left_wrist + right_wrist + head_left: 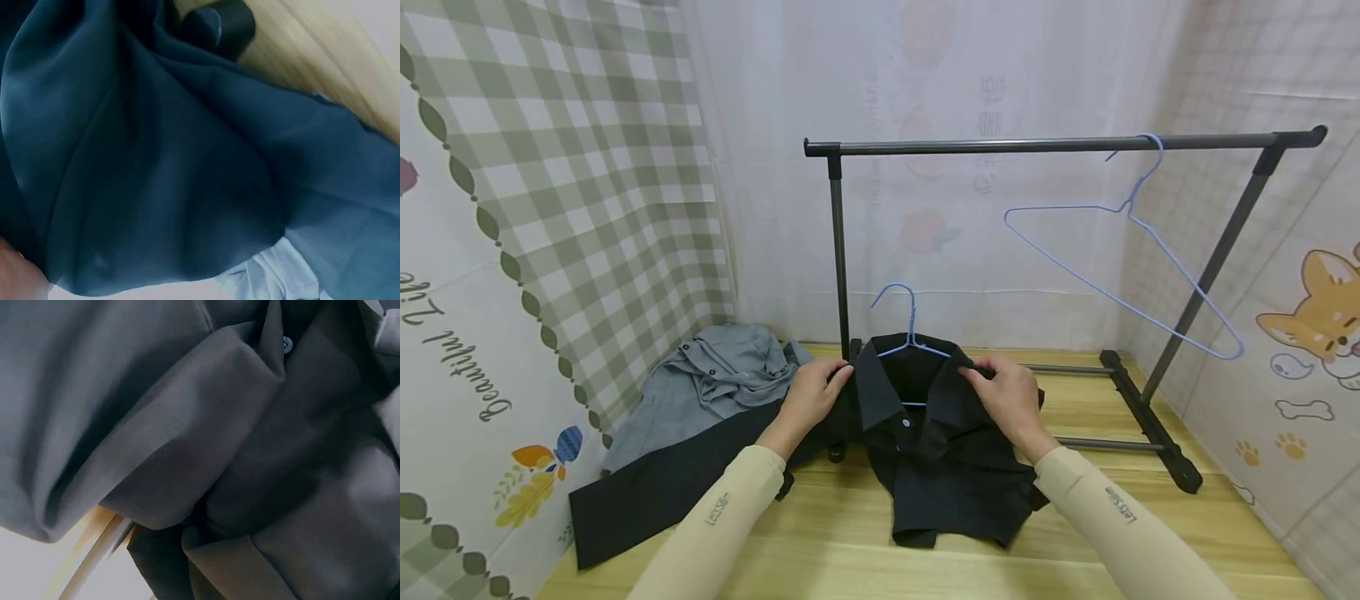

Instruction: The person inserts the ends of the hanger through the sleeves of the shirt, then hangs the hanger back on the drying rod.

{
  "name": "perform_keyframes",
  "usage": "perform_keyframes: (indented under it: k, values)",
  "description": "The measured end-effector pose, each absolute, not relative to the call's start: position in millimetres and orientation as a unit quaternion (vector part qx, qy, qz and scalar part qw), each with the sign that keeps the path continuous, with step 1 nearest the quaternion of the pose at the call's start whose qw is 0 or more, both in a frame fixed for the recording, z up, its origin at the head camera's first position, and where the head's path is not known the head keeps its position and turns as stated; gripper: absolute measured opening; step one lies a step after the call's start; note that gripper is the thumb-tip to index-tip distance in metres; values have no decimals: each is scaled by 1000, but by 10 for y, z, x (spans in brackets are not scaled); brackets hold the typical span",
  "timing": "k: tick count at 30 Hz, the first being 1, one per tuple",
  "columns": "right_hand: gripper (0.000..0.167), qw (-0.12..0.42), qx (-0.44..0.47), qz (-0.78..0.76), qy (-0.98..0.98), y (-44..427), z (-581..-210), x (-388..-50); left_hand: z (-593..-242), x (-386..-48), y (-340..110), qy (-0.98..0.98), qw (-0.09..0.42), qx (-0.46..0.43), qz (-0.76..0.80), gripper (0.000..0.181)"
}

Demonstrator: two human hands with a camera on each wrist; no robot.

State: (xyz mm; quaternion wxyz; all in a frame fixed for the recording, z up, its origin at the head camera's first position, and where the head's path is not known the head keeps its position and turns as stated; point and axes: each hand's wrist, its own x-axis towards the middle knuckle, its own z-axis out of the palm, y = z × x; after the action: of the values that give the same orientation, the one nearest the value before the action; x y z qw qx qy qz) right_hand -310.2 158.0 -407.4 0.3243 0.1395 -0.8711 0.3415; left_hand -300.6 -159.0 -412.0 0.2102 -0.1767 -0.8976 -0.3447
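Observation:
A black button-up shirt [955, 450] stands partly raised off the wooden surface, its collar open around a light blue wire hanger [913, 317]. The hanger's hook sticks up above the collar. My left hand [808, 398] pinches the shirt's shoulder on the left. On the opposite shoulder, my right hand [1009, 402] pinches the cloth beside the collar. One long sleeve stretches left across the surface. Dark folds of the shirt [156, 169] fill the left wrist view, with a bit of my hand at its lower left corner. In the right wrist view, a small button shows among the folds.
A black metal clothes rack [970, 147] stands behind the shirt. A second light blue wire hanger [1075, 283] hangs from its bar at the right. A crumpled grey-blue garment [730, 367] lies at the back left, partly under the black sleeve. Patterned curtains surround the wooden surface [820, 542].

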Motion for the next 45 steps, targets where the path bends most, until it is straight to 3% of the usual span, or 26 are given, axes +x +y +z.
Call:
perform_keyframes:
  k: [9,23,30,38,45]
  values:
    - [25,258,173,276,-910,1573,-4048,-3074,-4156,-3031,-1683,-907,207,-154,-332,20]
    - [31,211,223,294,-905,1535,-4034,-3050,-4205,-3014,-1698,-896,220,-184,-338,18]
    - [15,212,203,327,-898,1507,-4022,-3042,-4207,-3016,-1632,-889,244,-208,-326,19]
    - [11,189,208,340,-897,1504,-4005,-3034,-4169,-2998,-1633,-897,223,-178,-337,15]
    - [12,196,197,367,-888,1552,-3989,-3039,-4155,-3007,-1724,-902,219,-170,-329,24]
